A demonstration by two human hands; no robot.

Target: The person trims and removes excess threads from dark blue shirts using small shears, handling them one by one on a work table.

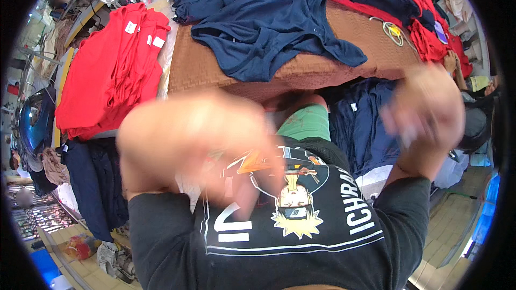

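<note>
My left hand is raised close in front of my chest, badly smeared by motion. Its fingers point down and inward over my black printed shirt, and I cannot make out anything in them. On the right, my right hand is also lifted with the elbow bent; blur hides its fingers and whatever they may hold. Both hands look apart from the cloth. Beyond them, a navy sleeveless garment lies spread on the brown-covered table, its lower part hanging toward me.
At left stands a pile of red garments; navy clothes hang below it. More navy garments lie at right, near my right arm. Far right are red cloth, a yellow item with pale cord and another person's hand.
</note>
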